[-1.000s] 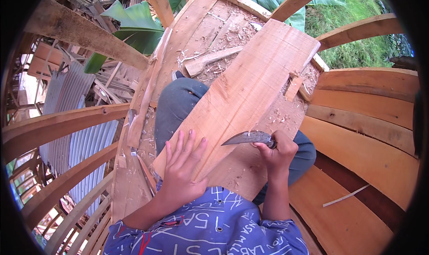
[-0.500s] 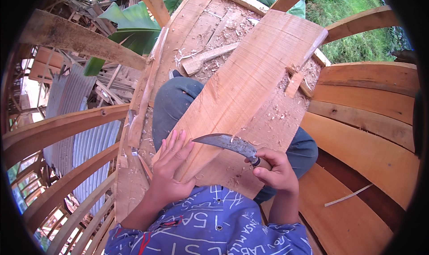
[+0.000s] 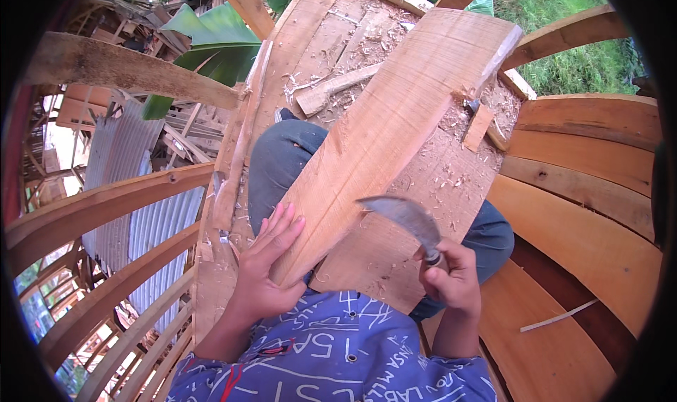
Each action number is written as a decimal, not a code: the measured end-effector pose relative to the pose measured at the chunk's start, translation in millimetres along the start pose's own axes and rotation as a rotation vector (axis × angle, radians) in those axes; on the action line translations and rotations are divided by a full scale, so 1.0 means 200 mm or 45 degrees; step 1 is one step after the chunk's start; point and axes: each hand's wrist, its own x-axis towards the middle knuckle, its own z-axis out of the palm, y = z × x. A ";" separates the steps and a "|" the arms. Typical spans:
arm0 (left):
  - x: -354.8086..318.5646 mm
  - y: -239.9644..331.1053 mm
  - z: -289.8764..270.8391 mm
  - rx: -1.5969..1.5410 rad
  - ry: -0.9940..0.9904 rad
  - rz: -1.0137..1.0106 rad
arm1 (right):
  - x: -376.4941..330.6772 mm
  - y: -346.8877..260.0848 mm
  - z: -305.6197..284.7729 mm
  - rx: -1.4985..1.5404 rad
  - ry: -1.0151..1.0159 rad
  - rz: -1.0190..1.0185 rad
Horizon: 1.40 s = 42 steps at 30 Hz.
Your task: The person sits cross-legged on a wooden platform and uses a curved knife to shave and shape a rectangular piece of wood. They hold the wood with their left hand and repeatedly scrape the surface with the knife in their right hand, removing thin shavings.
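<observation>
My left hand (image 3: 264,261) lies flat, fingers spread, on the wooden plank (image 3: 395,134). My right hand (image 3: 451,278), fisted on the curved knife (image 3: 402,218), has swung the blade up off the wood since a second ago, between strokes I judge.

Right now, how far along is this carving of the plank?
Some cutting already looks done: wood chips and shavings lie scattered over the boards beneath. In hand: the left hand presses flat on the plank resting across the lap, while the right hand grips a curved knife, blade raised above the wood. How much shaping is left cannot be told; the plank's face looks mostly even.
</observation>
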 end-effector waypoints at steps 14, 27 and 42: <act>0.00 0.02 0.03 0.087 -0.006 -0.016 | 0.02 0.01 0.07 -0.325 -0.094 0.073; -0.01 -0.01 0.05 -0.087 0.005 -0.036 | 0.03 -0.01 0.06 -0.007 -0.099 0.311; -0.02 -0.04 0.02 -0.137 -0.021 -0.047 | 0.09 -0.05 -0.03 0.288 0.948 -0.672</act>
